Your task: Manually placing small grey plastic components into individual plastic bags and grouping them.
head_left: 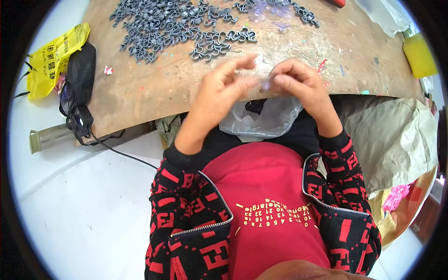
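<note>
Above the front edge of the wooden table, my two hands are close together. My left hand (220, 88) is somewhat blurred, its thumb and forefinger apart with no object clearly in them. My right hand (302, 83) has thumb and forefinger pinched together. A small see-through piece with a purple tint (265, 71) shows between the hands, too smeared to name. A dark bit by the right fingertips is also unclear. Beyond my hands lies a spread heap of grey plastic clips (161, 28). Several clear purple-tinted discs (259, 13) lie at its far right.
A clear plastic bag (261, 119) hangs open below the table edge, at my lap. Left of the table (116, 98) are a yellow bag (56, 60), a black pouch (81, 70) and a black adapter (82, 120) with a cable. A yellow container (420, 55) stands far right, above beige cloth (387, 140).
</note>
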A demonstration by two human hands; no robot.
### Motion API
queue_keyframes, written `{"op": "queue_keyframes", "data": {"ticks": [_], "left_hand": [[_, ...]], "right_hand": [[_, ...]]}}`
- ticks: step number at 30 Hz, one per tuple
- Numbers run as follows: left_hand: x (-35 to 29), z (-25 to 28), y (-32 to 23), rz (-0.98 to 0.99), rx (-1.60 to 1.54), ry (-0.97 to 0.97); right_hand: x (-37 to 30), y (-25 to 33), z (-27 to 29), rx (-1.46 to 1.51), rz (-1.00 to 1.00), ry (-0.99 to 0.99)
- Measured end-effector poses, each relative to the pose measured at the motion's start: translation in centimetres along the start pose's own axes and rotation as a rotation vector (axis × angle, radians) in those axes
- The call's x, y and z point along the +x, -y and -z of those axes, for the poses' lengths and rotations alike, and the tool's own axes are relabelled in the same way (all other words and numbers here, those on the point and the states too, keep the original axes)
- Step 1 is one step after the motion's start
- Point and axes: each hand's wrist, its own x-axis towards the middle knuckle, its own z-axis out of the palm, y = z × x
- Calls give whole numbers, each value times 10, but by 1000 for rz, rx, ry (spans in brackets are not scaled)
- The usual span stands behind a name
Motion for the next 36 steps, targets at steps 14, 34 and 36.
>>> {"op": "queue_keyframes", "data": {"ticks": [14,34,36], "left_hand": [[-14,4,17,197,-749,-17],[-15,-7,14,193,-744,-38],[-15,-9,13,177,-751,-54]], "right_hand": [[98,-31,-4,-930,524,-145],[50,-20,17,-817,334,-71],[45,-14,20,-890,335,-69]]}}
